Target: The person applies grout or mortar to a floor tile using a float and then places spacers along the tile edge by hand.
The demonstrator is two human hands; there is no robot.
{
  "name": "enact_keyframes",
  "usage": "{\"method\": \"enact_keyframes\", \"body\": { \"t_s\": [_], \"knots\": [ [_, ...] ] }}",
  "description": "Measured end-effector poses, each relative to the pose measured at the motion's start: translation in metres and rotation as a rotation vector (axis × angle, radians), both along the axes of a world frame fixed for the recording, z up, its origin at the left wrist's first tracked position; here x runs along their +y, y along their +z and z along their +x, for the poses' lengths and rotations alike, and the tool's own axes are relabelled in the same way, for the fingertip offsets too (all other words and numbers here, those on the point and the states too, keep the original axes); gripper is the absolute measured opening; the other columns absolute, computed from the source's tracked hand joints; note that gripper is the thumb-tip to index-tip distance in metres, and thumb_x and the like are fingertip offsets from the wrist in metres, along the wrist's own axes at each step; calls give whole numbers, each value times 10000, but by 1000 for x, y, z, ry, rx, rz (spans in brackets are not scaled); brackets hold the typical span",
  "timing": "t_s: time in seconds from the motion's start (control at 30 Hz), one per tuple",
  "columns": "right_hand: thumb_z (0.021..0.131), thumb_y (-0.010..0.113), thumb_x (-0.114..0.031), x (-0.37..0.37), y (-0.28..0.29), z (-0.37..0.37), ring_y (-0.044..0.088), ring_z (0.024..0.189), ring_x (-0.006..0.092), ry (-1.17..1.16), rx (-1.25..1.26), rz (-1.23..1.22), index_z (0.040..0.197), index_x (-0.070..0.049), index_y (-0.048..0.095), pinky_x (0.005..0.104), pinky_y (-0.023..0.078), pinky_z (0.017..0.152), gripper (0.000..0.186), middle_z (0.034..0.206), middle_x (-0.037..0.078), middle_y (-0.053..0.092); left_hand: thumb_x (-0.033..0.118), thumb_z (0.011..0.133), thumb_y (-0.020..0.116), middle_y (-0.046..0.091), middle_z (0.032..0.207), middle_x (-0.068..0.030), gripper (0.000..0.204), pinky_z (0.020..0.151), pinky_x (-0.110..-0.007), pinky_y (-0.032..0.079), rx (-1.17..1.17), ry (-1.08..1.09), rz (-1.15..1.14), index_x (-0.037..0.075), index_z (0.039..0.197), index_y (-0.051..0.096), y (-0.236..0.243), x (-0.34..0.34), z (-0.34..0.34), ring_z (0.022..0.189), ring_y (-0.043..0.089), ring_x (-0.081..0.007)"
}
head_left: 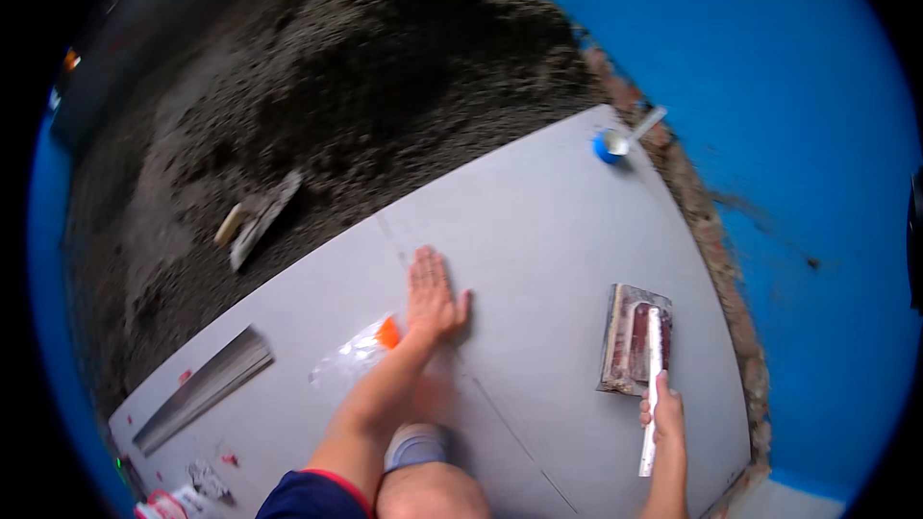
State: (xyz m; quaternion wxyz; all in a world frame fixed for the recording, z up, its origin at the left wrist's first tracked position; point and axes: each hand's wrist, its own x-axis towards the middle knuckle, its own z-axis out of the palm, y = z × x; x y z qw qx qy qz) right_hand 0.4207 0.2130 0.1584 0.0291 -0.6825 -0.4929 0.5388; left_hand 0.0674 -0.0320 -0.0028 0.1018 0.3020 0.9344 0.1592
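Note:
My left hand (435,298) lies flat with its fingers stretched out on a large pale grey tile (538,231). My right hand (665,415) is closed around a narrow white stick (652,452). The stick's upper end overlaps a worn float (625,336) with a dark red handle, on the tile's right part. Whether stick and float touch cannot be made out. Just left of my left wrist is a clear plastic bag (351,358) with an orange piece (387,333) at its edge.
Dark loose mortar (385,67) spreads beyond the tiles, with a trowel (261,219) on it. A blue cup (610,146) stands near the far corner. A grey metal strip (204,389) lies left. A blue wall (788,135) rises behind a rough brick edge (707,221). My shoe (415,446) shows below.

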Motion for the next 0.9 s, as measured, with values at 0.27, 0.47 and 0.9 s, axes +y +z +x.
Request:
{"method": "enact_keyframes", "body": {
  "t_s": [0.27, 0.47, 0.9],
  "knots": [
    [935, 508, -674, 46, 202, 100, 320, 404, 42, -533, 235, 755, 848, -153, 474, 195, 276, 374, 530, 561, -78, 346, 447, 950, 480, 60, 1590, -345, 891, 1215, -515, 10, 84, 88, -70, -174, 1485, 131, -4, 17, 13, 1504, -2, -452],
    [984, 399, -666, 70, 86, 67, 464, 693, 138, -839, 70, 864, 1080, -75, 549, 278, 413, 621, 617, 787, 31, 475, 518, 943, 459, 72, 1582, -360, 927, 1211, -533, 19, 47, -27, -15, -170, 1486, 156, -3, 74, 25, 1495, 3, -480],
    [915, 459, -730, 22, -84, -133, 451, 415, 143, 53, 125, -106, 734, -74, 484, 294, 371, 397, 681, 568, 12, 462, 533, 945, 448, 57, 1601, -321, 938, 1220, -504, 19, 23, -151, 16, -149, 1503, 126, 11, 101, 17, 1507, -3, -440]
  ]
}}
